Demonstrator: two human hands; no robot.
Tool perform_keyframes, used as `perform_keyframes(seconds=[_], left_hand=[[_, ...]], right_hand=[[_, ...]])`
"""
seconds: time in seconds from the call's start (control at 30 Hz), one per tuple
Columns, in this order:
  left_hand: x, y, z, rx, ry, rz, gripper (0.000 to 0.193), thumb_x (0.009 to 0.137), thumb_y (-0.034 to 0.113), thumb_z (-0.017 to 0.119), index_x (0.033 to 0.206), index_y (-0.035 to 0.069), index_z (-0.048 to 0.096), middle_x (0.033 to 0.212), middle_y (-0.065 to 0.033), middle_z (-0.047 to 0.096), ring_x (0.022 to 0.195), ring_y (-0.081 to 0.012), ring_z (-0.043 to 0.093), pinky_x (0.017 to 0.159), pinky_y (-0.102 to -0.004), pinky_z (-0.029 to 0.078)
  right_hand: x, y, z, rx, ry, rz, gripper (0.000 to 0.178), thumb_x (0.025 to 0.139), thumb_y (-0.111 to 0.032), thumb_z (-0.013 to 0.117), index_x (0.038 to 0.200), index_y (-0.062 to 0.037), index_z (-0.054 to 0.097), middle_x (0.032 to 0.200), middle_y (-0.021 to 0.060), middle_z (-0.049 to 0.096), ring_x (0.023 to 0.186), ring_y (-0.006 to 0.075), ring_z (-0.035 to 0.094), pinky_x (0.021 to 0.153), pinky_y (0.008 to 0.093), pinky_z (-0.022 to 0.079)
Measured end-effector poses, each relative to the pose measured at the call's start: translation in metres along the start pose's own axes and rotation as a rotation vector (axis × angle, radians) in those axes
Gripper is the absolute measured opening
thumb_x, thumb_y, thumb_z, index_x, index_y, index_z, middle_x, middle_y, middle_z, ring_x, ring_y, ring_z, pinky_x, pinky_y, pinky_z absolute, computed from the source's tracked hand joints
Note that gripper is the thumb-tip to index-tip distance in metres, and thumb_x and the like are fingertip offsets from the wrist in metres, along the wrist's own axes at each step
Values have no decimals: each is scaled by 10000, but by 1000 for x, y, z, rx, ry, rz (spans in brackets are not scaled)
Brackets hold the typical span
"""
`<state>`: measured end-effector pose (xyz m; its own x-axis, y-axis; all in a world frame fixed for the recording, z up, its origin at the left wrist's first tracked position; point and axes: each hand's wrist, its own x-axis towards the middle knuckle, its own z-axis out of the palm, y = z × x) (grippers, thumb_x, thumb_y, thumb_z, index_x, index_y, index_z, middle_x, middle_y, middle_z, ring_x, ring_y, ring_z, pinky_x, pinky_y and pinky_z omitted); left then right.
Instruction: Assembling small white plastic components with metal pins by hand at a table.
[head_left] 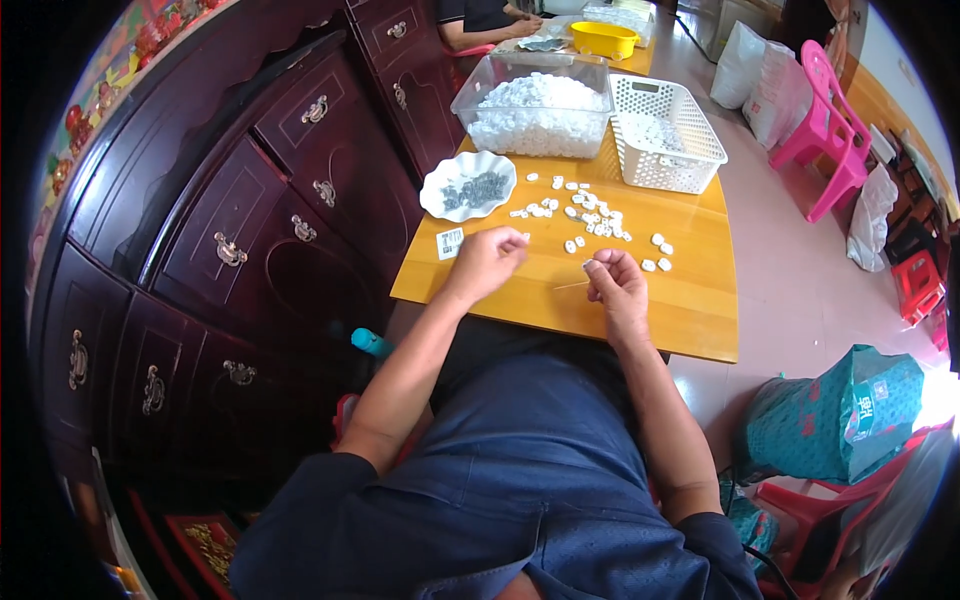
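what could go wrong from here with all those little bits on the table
The small piece pinched in the right hand's fingertips could slip, being so tiny.
The white scalloped dish of grey bits sits by the table's left edge; a bump might tip it.
The loose white pieces lie in front of both hands, so a careless sweep may scatter them.

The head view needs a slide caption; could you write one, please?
Right hand pinching a small item, left hand nearby, over a table bearing white pieces and a bowl.
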<state>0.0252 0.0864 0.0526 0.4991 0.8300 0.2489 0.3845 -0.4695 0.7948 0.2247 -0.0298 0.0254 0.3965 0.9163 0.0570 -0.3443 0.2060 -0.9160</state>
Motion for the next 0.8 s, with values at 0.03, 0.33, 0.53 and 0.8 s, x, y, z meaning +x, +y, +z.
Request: perform_keyframes(seconds=[0.03,0.33,0.53,0.8], left_hand=[[3,-16,-5,59,41,7,192,847,94,703,1020,13,710,872,-116,738,774,-208,714,731,-319,556],[33,-39,7,320,29,33,289,842,136,705,1111,33,712,813,-109,698,734,-217,684,701,-335,534],[45,-17,33,360,-21,262,286,845,186,695,1112,87,727,837,-87,681,788,-262,667,718,-379,530],[49,-4,60,382,-137,274,236,860,179,664,1064,88,742,818,-103,683,811,-291,667,744,-402,532]], right_hand=[[0,-2,0,3,-2,-3,154,926,-73,692,1054,-61,608,843,-27,608,667,52,524,584,210,428],[3,-8,-8,-2,42,40,92,957,-125,672,1026,-82,628,839,-40,612,609,57,521,574,212,415],[10,-14,-20,45,95,25,83,950,-73,664,1026,-68,631,849,-35,621,626,61,506,580,220,408],[12,-12,-24,57,119,19,90,949,-82,668,1030,-70,631,869,-34,619,636,62,505,586,221,407]])
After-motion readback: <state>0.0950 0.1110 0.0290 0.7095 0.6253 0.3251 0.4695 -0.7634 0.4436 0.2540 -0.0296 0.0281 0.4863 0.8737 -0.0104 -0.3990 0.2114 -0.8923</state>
